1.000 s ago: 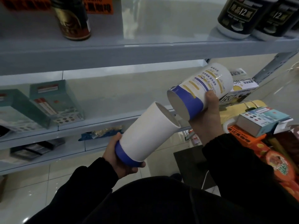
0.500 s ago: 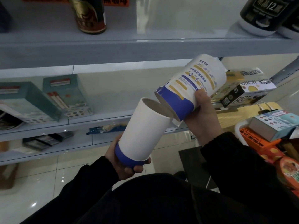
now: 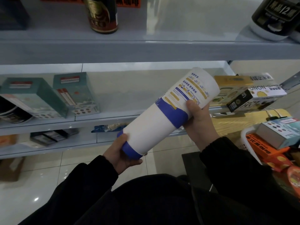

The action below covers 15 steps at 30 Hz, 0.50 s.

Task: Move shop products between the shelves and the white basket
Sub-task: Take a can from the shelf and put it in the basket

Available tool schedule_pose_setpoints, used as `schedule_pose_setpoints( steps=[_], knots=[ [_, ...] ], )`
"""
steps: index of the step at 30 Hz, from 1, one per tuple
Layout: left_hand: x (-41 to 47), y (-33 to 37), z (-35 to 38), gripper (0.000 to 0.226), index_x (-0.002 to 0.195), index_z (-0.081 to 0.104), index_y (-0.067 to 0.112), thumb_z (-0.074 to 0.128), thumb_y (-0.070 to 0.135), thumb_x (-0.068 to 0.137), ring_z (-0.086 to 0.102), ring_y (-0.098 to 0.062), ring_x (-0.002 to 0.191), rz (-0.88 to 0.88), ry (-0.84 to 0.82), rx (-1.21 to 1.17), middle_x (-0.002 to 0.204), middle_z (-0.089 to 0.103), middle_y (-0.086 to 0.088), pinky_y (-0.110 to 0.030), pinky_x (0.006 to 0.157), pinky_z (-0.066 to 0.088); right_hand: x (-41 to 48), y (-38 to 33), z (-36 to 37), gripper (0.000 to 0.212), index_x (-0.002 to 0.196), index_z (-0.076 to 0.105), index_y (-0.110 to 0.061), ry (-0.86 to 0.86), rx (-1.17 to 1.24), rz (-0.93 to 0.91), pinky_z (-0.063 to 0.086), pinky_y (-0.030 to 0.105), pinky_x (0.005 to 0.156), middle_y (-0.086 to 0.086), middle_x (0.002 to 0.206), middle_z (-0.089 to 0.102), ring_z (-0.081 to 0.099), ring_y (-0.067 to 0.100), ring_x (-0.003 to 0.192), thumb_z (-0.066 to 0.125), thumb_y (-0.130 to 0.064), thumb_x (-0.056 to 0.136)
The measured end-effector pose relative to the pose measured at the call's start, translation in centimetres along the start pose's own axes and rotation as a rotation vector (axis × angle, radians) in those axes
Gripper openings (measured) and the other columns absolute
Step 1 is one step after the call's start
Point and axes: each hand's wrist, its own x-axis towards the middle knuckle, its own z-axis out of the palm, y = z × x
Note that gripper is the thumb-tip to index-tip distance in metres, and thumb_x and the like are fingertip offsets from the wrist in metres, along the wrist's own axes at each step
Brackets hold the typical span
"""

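Note:
I hold a white tube with blue bands, its two halves joined into one long cylinder tilted up to the right. The plain lower half (image 3: 149, 129) has its blue base gripped by my left hand (image 3: 121, 153). The printed upper half (image 3: 193, 93) is gripped by my right hand (image 3: 199, 122), thumb on the label. The white basket (image 3: 245, 138) stands at the right edge, holding an orange box, a pale blue box and snack packs. Grey shelves (image 3: 146, 51) run across in front of me.
Two teal boxes (image 3: 71, 93) stand on the middle shelf at left, yellow and black-white cartons (image 3: 253, 98) at right. A dark bottle (image 3: 102, 13) and a black-and-white tub (image 3: 276, 17) sit on the top shelf. A wooden surface (image 3: 227, 125) lies beside the basket; tiled floor below.
The two tube halves were apart with open mouths facing each other; my right hand has pushed the printed half onto the plain one, so they now form one closed tube.

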Motion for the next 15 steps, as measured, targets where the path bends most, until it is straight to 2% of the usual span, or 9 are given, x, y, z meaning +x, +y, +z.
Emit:
schedule_pose_setpoints(
  steps=[1,3,4,6,8,10,12,14,15],
  knots=[
    [-0.1,0.0,0.0,0.116,0.125,0.055,0.032,0.100,0.051,0.019,0.071,-0.039,0.082,0.088,0.014,0.061,0.119,0.067,-0.016,-0.042,0.052,0.060,-0.1,0.3,-0.1,0.101,0.156,0.030,-0.015,0.008,0.021,0.020,0.060,0.052,0.090,0.021,0.143,0.058,0.061,0.039,0.129,0.089,-0.026,0.074],
    [-0.4,0.1,0.2,0.100,0.122,0.049,0.040,0.095,0.036,0.033,0.068,-0.032,0.098,0.322,0.031,0.224,0.126,0.057,-0.002,-0.045,0.061,0.062,-0.2,0.5,-0.5,0.107,0.157,0.031,-0.017,-0.011,0.042,0.060,0.057,0.057,0.095,0.022,0.147,0.054,0.057,0.040,0.132,0.093,-0.032,0.071],
    [-0.6,0.3,0.2,0.092,0.122,0.045,0.040,0.088,0.033,0.041,0.067,-0.022,0.103,0.469,0.035,0.346,0.126,0.053,0.003,-0.039,0.064,0.062,-0.3,0.4,-0.6,0.103,0.157,0.032,-0.017,-0.025,0.027,0.078,0.056,0.058,0.096,0.021,0.149,0.053,0.056,0.040,0.134,0.091,-0.033,0.073],
    [-0.9,0.8,-0.2,0.089,0.124,0.039,0.042,0.082,0.036,0.047,0.063,0.001,0.106,0.724,0.041,0.632,0.127,0.047,0.010,-0.022,0.070,0.059,-0.3,-0.2,-1.3,0.083,0.155,0.037,-0.016,-0.008,-0.013,0.112,0.058,0.056,0.092,0.019,0.147,0.056,0.057,0.038,0.134,0.078,-0.034,0.085],
    [-1.0,1.6,-0.9,0.088,0.125,0.038,0.049,0.081,0.038,0.050,0.056,0.003,0.114,0.899,0.048,0.856,0.132,0.042,0.012,-0.011,0.080,0.052,0.0,-1.1,-2.4,0.067,0.151,0.044,-0.017,0.060,-0.002,0.149,0.059,0.053,0.087,0.016,0.142,0.062,0.060,0.036,0.131,0.063,-0.044,0.093],
    [-0.9,2.5,-1.6,0.087,0.131,0.040,0.034,0.079,0.040,0.053,0.045,0.000,0.128,1.100,0.061,1.086,0.138,0.037,0.009,-0.007,0.096,0.042,0.2,-2.0,-3.2,0.065,0.146,0.048,-0.020,0.112,-0.008,0.196,0.058,0.057,0.088,0.015,0.139,0.065,0.063,0.036,0.127,0.054,-0.059,0.095],
    [-0.9,3.4,-1.8,0.089,0.133,0.040,0.015,0.076,0.043,0.056,0.032,0.004,0.137,1.266,0.082,1.282,0.143,0.033,0.009,-0.009,0.109,0.031,0.6,-2.7,-3.5,0.052,0.134,0.054,-0.023,0.161,-0.040,0.278,0.056,0.062,0.093,0.014,0.133,0.068,0.066,0.036,0.122,0.056,-0.058,0.095],
    [-1.0,3.9,-1.9,0.094,0.137,0.038,0.009,0.077,0.044,0.058,0.029,0.005,0.139,1.292,0.060,1.324,0.147,0.031,0.013,-0.007,0.110,0.029,0.7,-2.7,-3.8,0.047,0.128,0.057,-0.022,0.168,-0.084,0.353,0.053,0.061,0.097,0.016,0.134,0.068,0.065,0.035,0.123,0.062,-0.054,0.094],
    [-1.0,3.9,-2.1,0.096,0.140,0.038,0.013,0.078,0.044,0.058,0.030,0.006,0.138,1.266,0.039,1.311,0.147,0.030,0.015,-0.005,0.108,0.030,0.8,-2.5,-3.8,0.047,0.127,0.057,-0.021,0.165,-0.094,0.374,0.051,0.060,0.100,0.017,0.135,0.066,0.063,0.035,0.126,0.064,-0.052,0.093]
  ],
)
